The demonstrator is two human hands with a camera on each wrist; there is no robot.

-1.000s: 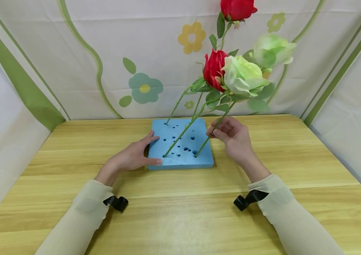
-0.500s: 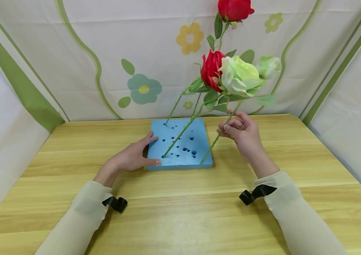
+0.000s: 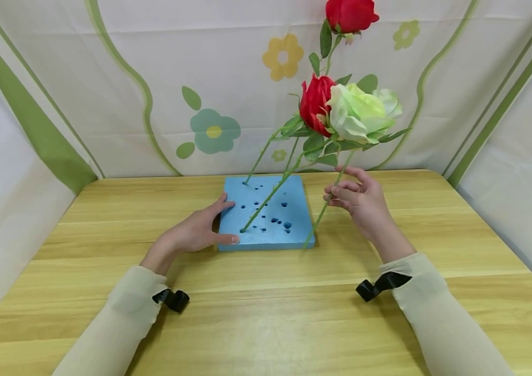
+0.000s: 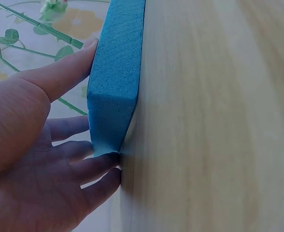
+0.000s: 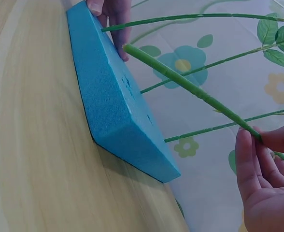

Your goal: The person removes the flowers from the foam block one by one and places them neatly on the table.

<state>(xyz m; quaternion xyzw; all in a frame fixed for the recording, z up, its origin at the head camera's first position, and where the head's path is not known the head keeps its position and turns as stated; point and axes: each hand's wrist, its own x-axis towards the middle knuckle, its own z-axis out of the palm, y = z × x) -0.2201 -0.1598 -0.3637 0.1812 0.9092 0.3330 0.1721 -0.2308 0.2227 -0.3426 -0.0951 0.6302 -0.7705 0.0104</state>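
Observation:
A blue foam block (image 3: 275,239) pitted with holes lies on the table. My left hand (image 3: 195,230) rests against its left side, thumb on the top face, fingers along the edge (image 4: 40,140). In the head view my right hand (image 3: 362,201), right of the block, pinches the green stem (image 3: 324,209) of an artificial rose between thumb and fingertips. Its pale green bloom (image 3: 391,102) is partly hidden behind another pale green rose (image 3: 360,115). In the right wrist view the held stem's cut end (image 5: 126,48) is free, apart from the foam.
Three stems stand slanted in the block: the front green rose's and those of two red roses, one lower (image 3: 315,104) and one higher (image 3: 351,15), cut by the frame's top. A flower-printed curtain (image 3: 228,62) hangs behind the wooden table (image 3: 256,308).
The held rose's stem has come out of its hole at the block's front right, and my right hand has moved right with it. The bloom has dropped lower. My left hand stays in place.

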